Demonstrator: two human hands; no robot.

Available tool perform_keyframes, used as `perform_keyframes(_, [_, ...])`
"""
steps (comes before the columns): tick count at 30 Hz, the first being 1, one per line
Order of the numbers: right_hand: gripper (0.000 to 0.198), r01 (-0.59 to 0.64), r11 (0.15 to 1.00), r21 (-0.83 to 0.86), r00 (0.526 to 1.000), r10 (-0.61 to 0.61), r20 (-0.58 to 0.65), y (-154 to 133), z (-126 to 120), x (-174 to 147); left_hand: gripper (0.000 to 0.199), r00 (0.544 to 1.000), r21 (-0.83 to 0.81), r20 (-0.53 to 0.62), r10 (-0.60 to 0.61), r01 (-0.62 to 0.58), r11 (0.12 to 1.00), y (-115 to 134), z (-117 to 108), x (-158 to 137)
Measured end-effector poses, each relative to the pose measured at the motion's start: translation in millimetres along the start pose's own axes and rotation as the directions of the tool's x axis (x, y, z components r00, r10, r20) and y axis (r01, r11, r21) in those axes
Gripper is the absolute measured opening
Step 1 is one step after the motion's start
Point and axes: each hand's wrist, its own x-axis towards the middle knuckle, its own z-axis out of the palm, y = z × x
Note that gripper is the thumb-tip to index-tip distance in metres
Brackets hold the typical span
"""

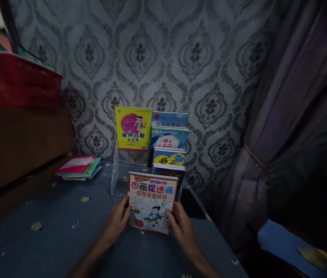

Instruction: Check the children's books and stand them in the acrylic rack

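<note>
A picture book [152, 204] with a red-brown border and large Chinese characters stands upright, facing me, near the middle of the table. My left hand [120, 216] grips its left edge, while my right hand [181, 220] closes on the right edge with the thumb on the cover. Directly behind it is a clear stepped book rack [115, 170]. On the rack's left side leans a yellow book [134, 129]. Its right side carries several books in tiers, among them a light-blue book [169, 137] and a blue-and-yellow book [169, 157]. The held book hides part of the rack's front.
A small stack of booklets [78, 166] lies at the left, beside a brown box [21, 143] with a red bin [21, 81] on top. A dark flat object [192, 204] rests right of the rack. Patterned wall and a tied purple curtain [256, 154] bound the table.
</note>
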Motion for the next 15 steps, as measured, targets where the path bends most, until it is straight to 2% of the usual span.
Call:
perform_keyframes(8, [0.034,0.004,1.0,-0.013,1.0,-0.003,0.021,6,18,17,0.027,1.0,0.031,0.002,-0.004,0.004,1.0,4,-10,6])
perform_keyframes(15, [0.033,0.008,0.997,-0.076,0.999,-0.004,0.045,0,27,27,0.026,0.997,0.033,-0.069,-0.026,0.029,0.999,-5,-13,12])
